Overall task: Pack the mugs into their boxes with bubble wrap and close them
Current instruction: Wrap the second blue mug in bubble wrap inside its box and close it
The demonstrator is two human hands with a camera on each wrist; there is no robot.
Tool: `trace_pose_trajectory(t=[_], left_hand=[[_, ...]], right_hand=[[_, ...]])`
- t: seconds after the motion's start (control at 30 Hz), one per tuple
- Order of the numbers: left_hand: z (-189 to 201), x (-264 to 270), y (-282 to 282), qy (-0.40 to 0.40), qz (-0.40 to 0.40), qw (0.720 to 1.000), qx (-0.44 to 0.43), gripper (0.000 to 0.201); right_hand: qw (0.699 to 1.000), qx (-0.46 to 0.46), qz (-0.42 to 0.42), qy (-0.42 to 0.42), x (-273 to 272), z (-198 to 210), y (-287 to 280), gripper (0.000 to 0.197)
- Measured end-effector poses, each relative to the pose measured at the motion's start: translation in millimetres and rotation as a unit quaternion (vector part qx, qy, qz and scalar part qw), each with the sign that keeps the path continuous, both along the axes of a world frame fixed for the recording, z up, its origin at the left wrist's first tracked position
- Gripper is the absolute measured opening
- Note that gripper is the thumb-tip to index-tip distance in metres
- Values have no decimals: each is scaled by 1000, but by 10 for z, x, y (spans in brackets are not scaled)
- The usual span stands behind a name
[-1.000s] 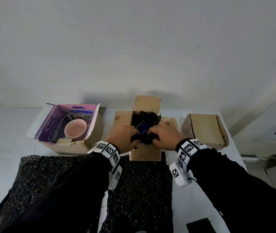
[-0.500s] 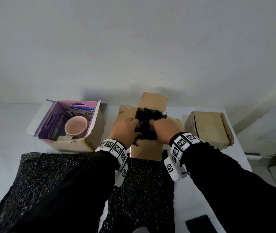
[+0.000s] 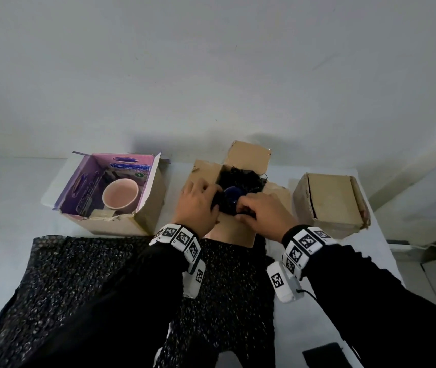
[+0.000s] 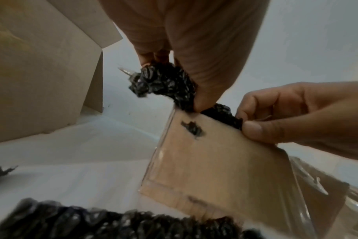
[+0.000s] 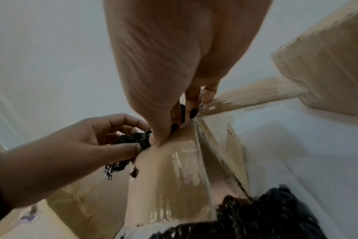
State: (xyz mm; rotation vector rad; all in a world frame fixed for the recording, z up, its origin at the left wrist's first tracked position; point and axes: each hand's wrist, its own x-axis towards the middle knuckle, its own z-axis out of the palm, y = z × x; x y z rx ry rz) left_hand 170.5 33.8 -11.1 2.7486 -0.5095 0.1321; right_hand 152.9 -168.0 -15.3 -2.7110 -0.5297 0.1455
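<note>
A dark blue mug (image 3: 231, 193) wrapped in black bubble wrap (image 3: 240, 175) sits in the open middle cardboard box (image 3: 248, 156). My left hand (image 3: 198, 205) pinches the bubble wrap (image 4: 164, 80) at the box's near-left rim. My right hand (image 3: 262, 213) pinches the wrap (image 5: 191, 111) at the near-right rim, above the front flap (image 4: 210, 161). A pink mug (image 3: 120, 193) stands unwrapped in the open purple-lined box (image 3: 142, 219) on the left.
A closed cardboard box (image 3: 331, 203) stands at the right. Black bubble wrap sheets (image 3: 79, 274) cover the near white table (image 3: 12, 195). A small black object (image 3: 323, 354) lies at the front right. A wall rises just behind the boxes.
Both hands stayed at the middle box, shifting slightly while working the bubble wrap around the blue mug. The head view moved a little.
</note>
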Motion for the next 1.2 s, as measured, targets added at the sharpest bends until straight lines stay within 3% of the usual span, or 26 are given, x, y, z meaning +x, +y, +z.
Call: trace_pose_trajectory(t=[0.13,0.27,0.33,0.43,0.53,0.63,0.73,0.83,0.9,1.03,1.13,1.2], left_hand=[[79,62,24,63,7,995,-71,31],[80,-15,1,40,-68,997,-26,24],[49,-65,-9,33,-101,994,-5,31],[-33,-89,33,5,-132,990,41,43],[-23,-87,72,-25,-104,992,62,42],[84,-41,59,31,-106,988,109,38],[178,108,39,90,-103,987,81,47],[126,241,18,36,-118,986,108,63],[147,279,0,56,-126,980,145,70],[208,317,-50,85,-135,979,125,41],[136,229,-56,91,-159,977,111,33],[99,200,-15,103,-172,979,48,31]], right_hand=[[997,-69,-4,-32,-49,12,41,22],[993,-119,4,5,-77,24,19,38],[991,-130,14,19,-73,27,-8,45],[987,-160,15,8,-68,22,-4,43],[987,-159,-8,-26,-129,-22,53,36],[988,-153,-25,-17,-161,-37,65,30],[985,-168,-21,7,-119,-30,70,32],[988,-151,-28,27,-83,-30,85,31],[990,-139,-33,24,-97,-51,82,31],[991,-127,-44,26,-106,-67,68,30],[991,-119,-42,45,-60,-61,46,31],[991,-118,-33,51,-40,-63,25,32]])
